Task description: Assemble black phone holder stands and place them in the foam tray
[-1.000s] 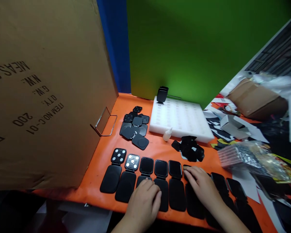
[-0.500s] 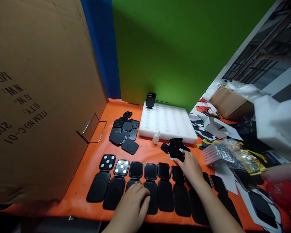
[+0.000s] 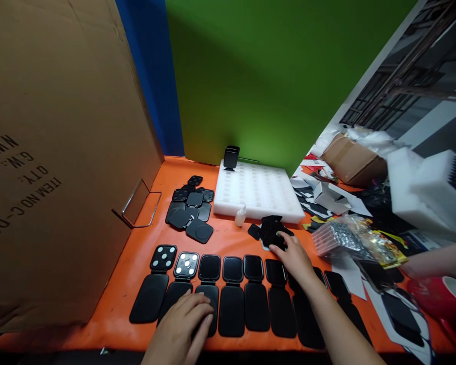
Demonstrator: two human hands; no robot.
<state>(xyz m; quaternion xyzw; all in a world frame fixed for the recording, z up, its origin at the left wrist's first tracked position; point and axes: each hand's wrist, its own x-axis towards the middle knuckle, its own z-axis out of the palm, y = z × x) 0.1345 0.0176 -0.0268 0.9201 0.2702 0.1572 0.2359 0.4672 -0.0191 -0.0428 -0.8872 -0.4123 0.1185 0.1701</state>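
My right hand [image 3: 295, 257] reaches to a loose pile of thin black pads [image 3: 271, 229], thumb and forefinger closing on a pad at its near edge. My left hand [image 3: 182, 324] lies with fingers stretched out over the lower panels of the second and third black hinged stands, holding nothing. These stands lie unfolded in a row, each a small square plate [image 3: 233, 268] hinged to a larger rounded panel [image 3: 231, 311]. White dots mark the square plates of the two leftmost, one black-faced [image 3: 163, 257], the other pale-faced [image 3: 186, 264]. My right forearm covers part of the row's right side.
Behind the row are a heap of folded stands [image 3: 190, 213], a small dropper bottle [image 3: 240, 216] and a white foam tray [image 3: 256, 190] bearing one upright stand [image 3: 231, 157]. A large carton [image 3: 61, 167] walls the left. Packaging clutter, a red mug [image 3: 437, 296] and another person's arm [image 3: 429, 261] are at right.
My left hand has moved left and nearer to me along the row. The right hand stays at the pad pile, its fingers shifted slightly. The camera view has turned a little.
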